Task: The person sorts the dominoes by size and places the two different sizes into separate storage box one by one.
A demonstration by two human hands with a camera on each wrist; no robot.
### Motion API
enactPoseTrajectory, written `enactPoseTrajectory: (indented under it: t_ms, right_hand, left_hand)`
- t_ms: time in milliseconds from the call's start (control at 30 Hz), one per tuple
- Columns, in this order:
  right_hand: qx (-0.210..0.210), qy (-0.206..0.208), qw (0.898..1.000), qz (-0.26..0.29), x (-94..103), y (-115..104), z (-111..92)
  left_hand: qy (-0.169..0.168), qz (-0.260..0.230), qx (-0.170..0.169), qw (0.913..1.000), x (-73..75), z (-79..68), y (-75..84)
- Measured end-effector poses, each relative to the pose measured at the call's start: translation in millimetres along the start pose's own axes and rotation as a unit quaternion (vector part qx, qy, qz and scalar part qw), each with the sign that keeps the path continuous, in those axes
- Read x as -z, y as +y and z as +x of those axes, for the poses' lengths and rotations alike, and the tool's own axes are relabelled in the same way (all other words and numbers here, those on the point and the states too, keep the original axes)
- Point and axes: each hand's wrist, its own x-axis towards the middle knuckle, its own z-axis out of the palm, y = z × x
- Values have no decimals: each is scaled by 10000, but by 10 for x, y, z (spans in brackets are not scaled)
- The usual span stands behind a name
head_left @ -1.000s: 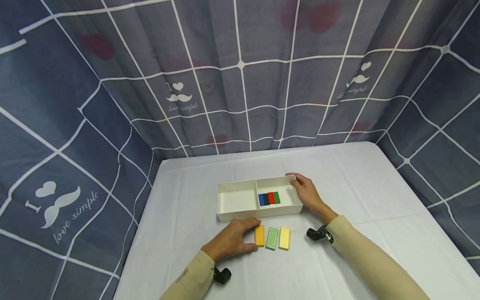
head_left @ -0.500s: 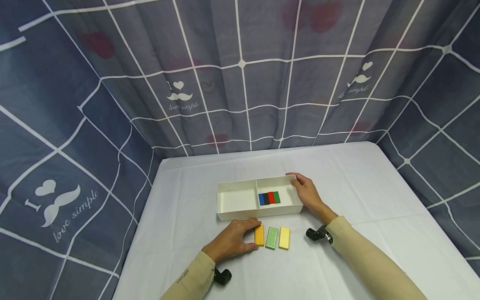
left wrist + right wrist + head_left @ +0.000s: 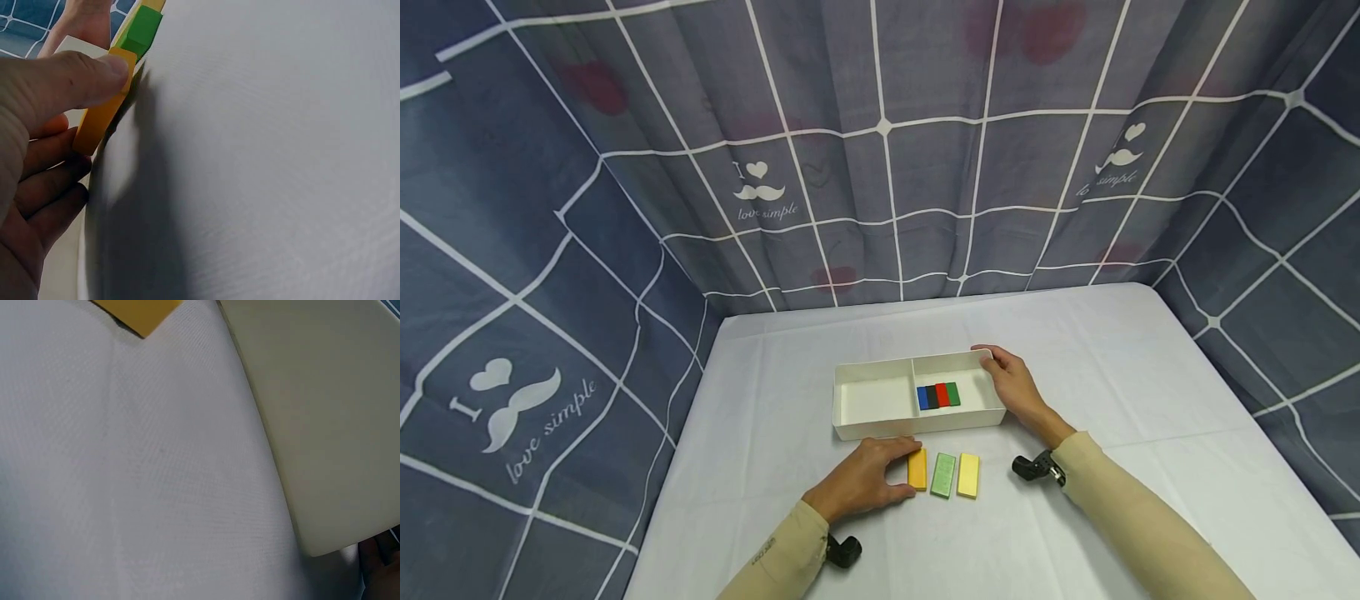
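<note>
My left hand [image 3: 865, 477] pinches an orange block [image 3: 917, 469] between thumb and fingertips, in front of the box. In the left wrist view the thumb presses one end of the orange block [image 3: 103, 119], and fingers touch the other. A light green block [image 3: 943, 475] and a yellow block [image 3: 968, 476] stand to its right in a row. With my right hand [image 3: 1021, 390] I hold the right end of a white two-compartment box [image 3: 880, 431], thumb at the rim. That box's wall [image 3: 325, 412] fills much of the right wrist view, hiding most of the hand.
Inside the box's right compartment lie blue [image 3: 922, 398], black [image 3: 932, 397], red [image 3: 942, 395] and dark green [image 3: 953, 393] blocks, side by side. A white cloth [image 3: 1075, 350] covers the table. Grey checked curtains [image 3: 850, 183] enclose the back and sides.
</note>
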Motion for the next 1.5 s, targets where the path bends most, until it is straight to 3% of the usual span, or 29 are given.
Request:
enactPoseTrajectory:
  t_ms: [800, 1033, 1300, 1500]
  right_hand:
    - [19, -2, 10000, -32, 1, -14, 15]
    - [29, 19, 10000, -71, 5, -11, 11]
    - [-34, 64, 9999, -77, -2, 3, 4]
    - [-59, 31, 10000, -22, -8, -10, -10]
  left_hand:
    - [32, -141, -414, 9990, 479, 40, 191]
    - [263, -243, -481, 9982, 686, 62, 212]
    - [663, -43, -651, 9957, 864, 94, 118]
    - [822, 61, -522, 9952, 958, 145, 67]
